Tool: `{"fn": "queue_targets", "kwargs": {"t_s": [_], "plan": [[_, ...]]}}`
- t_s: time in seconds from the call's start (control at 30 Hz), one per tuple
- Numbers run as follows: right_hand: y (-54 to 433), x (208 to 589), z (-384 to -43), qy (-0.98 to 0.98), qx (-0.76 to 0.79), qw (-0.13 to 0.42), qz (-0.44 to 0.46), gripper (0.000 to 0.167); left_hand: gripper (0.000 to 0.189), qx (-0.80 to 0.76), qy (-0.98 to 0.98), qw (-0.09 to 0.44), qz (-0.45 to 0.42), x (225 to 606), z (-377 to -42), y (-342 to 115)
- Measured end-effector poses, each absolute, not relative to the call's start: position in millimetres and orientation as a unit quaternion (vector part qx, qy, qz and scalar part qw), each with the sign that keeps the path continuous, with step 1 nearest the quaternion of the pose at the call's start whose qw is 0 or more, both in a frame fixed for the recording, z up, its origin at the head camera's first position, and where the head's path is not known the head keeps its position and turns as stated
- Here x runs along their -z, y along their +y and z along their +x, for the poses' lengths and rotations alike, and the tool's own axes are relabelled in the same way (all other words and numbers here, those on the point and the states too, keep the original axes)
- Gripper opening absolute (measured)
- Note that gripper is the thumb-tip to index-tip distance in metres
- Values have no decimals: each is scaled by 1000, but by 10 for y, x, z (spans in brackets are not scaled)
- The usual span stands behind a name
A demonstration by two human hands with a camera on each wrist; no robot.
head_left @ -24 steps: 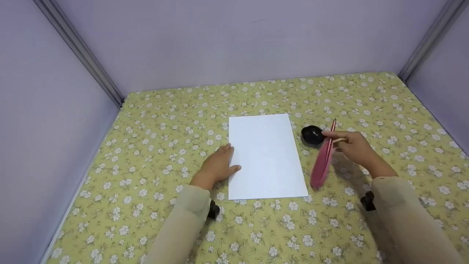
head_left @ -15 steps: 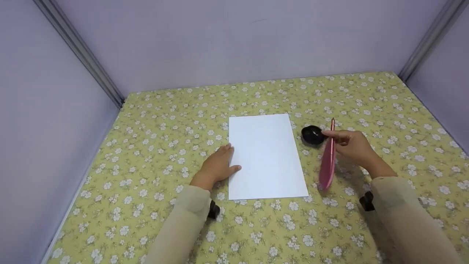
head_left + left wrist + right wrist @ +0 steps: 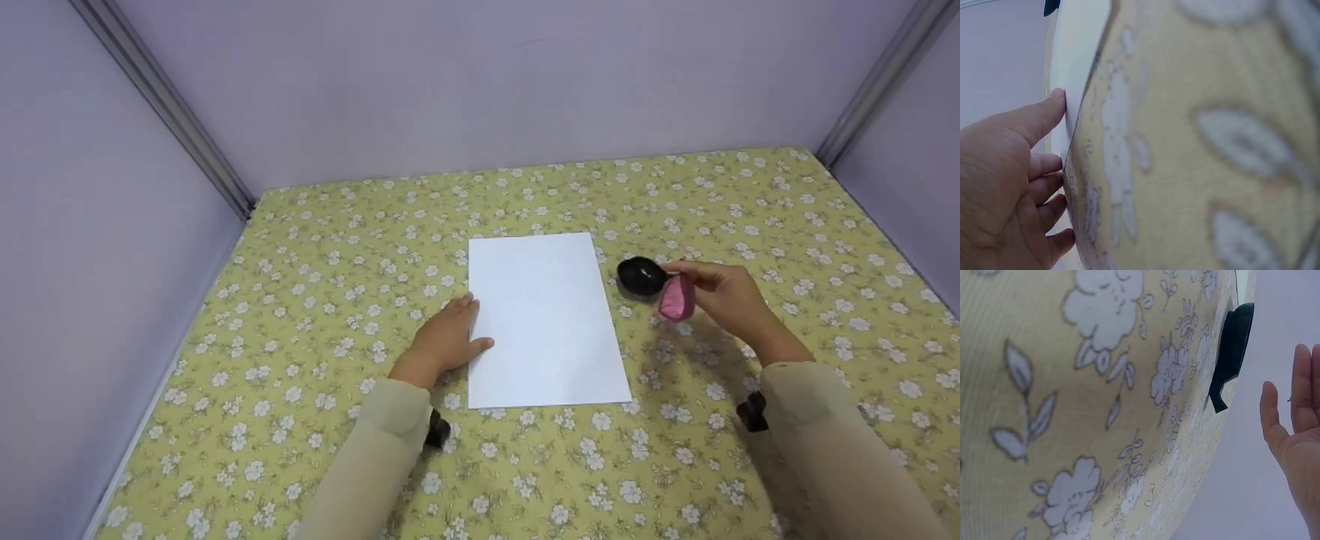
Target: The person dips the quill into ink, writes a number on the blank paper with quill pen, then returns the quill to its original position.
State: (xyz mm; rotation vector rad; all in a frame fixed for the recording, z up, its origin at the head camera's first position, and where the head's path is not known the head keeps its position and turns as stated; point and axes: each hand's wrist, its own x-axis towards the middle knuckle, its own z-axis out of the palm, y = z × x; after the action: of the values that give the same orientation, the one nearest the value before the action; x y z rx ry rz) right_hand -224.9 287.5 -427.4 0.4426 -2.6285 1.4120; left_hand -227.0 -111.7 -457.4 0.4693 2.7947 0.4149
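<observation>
In the head view my left hand [image 3: 444,335] rests flat on the left edge of a white sheet of paper [image 3: 546,322], thumb and fingertips on it. The left wrist view shows that hand's fingers [image 3: 1050,216] relaxed along the paper's edge [image 3: 1077,67]. My right hand [image 3: 724,294] pinches a pink feather pen [image 3: 677,300], its plume tipped up toward the head camera and its tip hidden. Just left of that hand stands a small black bowl [image 3: 640,276] with a short handle; it also shows in the right wrist view as a black bowl [image 3: 1234,343].
A yellow flowered cloth [image 3: 360,255] covers the table. Pale panels [image 3: 480,90] with metal posts [image 3: 165,105] stand behind and at both sides. A dark wrist camera [image 3: 752,412] sits under each cuff.
The feather pen has swung from lying nearly flat, plume toward me, to standing more upright in my right hand. My left hand, the paper and the bowl look unmoved.
</observation>
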Motion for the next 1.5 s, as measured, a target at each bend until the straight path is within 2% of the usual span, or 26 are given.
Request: {"fn": "queue_targets", "kwargs": {"t_s": [0.4,0.5,0.73,0.8,1.03,1.2,1.33,1.5], "plan": [[2859,4230,-2231,-849,-507,43,141,30,76,-150,966,141,157,4576,-2276,-1110],[2848,4234,-2236,-836,-526,54,145,30,75,-148,966,140,158,4584,-2280,-1108],[2818,4325,-2290,-838,-498,136,177,21,76,-139,968,137,157,4585,-2277,-1101],[2816,4342,-2300,-846,-489,137,164,21,76,-140,968,136,156,4583,-2276,-1098],[2799,4293,-2268,-861,-487,83,116,37,76,-141,968,138,152,4578,-2273,-1100],[2779,4256,-2260,-865,-496,20,72,46,76,-143,968,141,150,4573,-2275,-1097],[2768,4258,-2274,-856,-515,-18,31,46,76,-145,967,141,152,4564,-2267,-1099],[2767,4272,-2298,-859,-510,-32,11,44,75,-142,967,140,156,4558,-2260,-1105]]}}
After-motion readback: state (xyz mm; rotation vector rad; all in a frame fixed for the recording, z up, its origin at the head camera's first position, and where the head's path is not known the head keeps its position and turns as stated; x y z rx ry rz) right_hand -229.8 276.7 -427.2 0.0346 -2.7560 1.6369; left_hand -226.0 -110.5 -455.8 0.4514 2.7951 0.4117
